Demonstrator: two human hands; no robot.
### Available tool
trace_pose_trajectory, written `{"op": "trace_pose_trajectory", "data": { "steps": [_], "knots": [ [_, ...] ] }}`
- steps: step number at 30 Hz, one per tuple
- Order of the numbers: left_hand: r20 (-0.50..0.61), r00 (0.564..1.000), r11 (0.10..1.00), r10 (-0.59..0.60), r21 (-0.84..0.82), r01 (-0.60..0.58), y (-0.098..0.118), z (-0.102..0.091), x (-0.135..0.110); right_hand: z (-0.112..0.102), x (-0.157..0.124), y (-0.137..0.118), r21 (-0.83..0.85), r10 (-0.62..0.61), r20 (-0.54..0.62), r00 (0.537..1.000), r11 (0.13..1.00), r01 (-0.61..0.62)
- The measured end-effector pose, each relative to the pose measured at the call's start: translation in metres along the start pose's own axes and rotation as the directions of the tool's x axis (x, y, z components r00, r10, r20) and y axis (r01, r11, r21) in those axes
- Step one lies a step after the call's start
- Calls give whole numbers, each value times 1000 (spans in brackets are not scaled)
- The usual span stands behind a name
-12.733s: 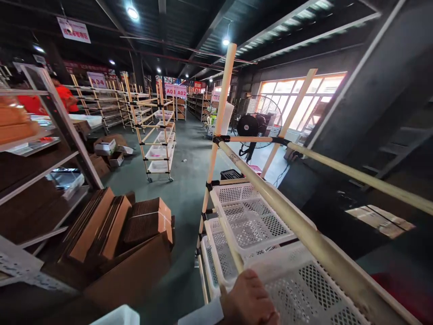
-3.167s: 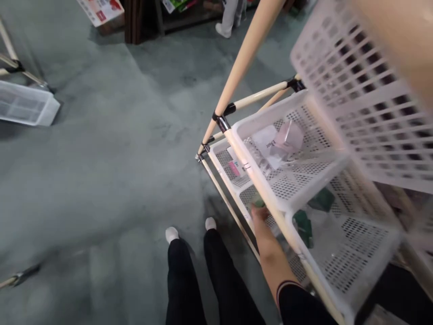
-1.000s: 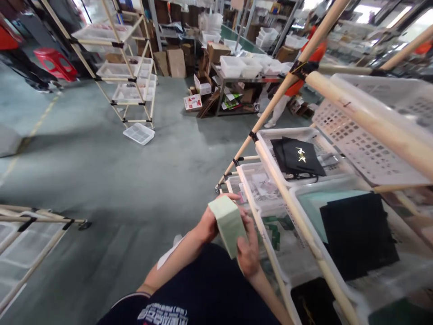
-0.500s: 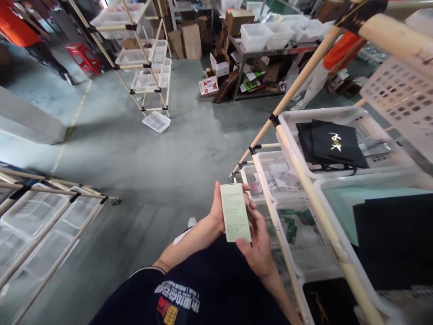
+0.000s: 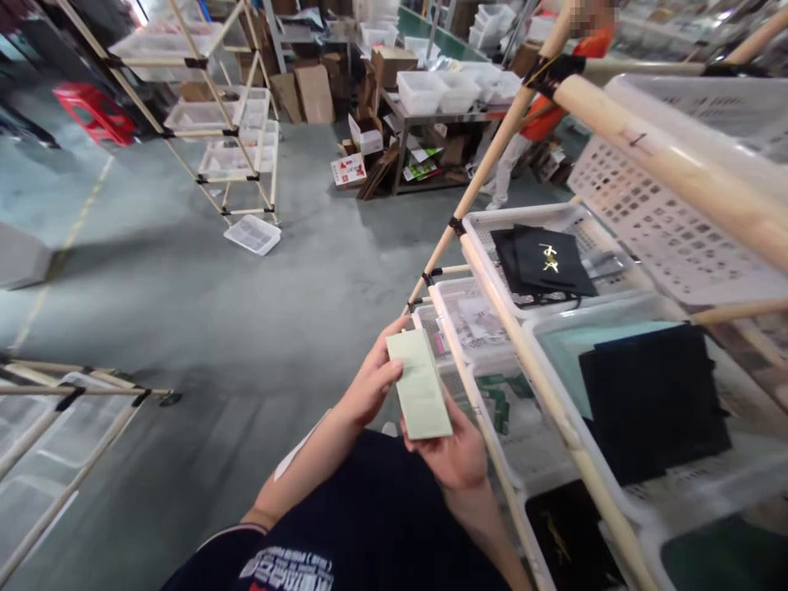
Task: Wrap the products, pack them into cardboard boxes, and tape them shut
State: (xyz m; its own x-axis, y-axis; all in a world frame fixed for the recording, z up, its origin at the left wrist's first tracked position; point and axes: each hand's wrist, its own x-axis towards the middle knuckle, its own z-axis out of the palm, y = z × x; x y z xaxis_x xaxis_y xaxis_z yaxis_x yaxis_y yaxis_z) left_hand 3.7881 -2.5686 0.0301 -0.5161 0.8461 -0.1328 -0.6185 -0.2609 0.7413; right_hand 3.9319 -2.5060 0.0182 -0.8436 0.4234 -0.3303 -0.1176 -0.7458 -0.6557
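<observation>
A pale green box (image 5: 420, 390) is held between my two hands in front of my body, tilted, with one broad face turned up; its print is too faint to read. My left hand (image 5: 373, 382) closes on its upper left side, the thumb lying on the broad face. Around the lower right end wraps my right hand (image 5: 452, 451), its palm beneath and fingers partly hidden behind the box. Just right of the hands stands a pipe rack holding white baskets, one with green packets (image 5: 501, 402).
The rack's upper baskets hold black bags with gold print (image 5: 547, 258) and a black sheet-like stack (image 5: 652, 402). Another rack (image 5: 74, 402) stands at left. A plastic tray (image 5: 252, 235) lies on the floor ahead. Beyond are a red stool (image 5: 95, 113) and a person in orange (image 5: 535, 115).
My view has swung right. The box has tilted between my hands; my left thumb now lies on its face and my right hand has moved under its lower end.
</observation>
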Motion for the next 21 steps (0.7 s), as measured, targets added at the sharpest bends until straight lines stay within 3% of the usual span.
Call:
{"op": "trace_pose_trajectory", "data": {
  "steps": [4, 13, 16, 21],
  "knots": [
    [74, 996, 998, 59, 34, -62, -2, -1, 0, 12, -2, -3, 245, 106, 77, 991, 962, -122],
    [-5, 998, 992, 69, 105, -68, -1, -3, 6, 16, 1, -6, 256, 109, 84, 990, 958, -127],
    [-102, 995, 992, 20, 124, -7, -3, -6, 13, 23, 0, -8, 214, 87, 139, 987, 970, -115],
    [-225, 959, 979, -169, 71, 190, -16, -11, 25, 38, -3, -9, 159, 80, 173, 982, 981, -108]
  ]
}}
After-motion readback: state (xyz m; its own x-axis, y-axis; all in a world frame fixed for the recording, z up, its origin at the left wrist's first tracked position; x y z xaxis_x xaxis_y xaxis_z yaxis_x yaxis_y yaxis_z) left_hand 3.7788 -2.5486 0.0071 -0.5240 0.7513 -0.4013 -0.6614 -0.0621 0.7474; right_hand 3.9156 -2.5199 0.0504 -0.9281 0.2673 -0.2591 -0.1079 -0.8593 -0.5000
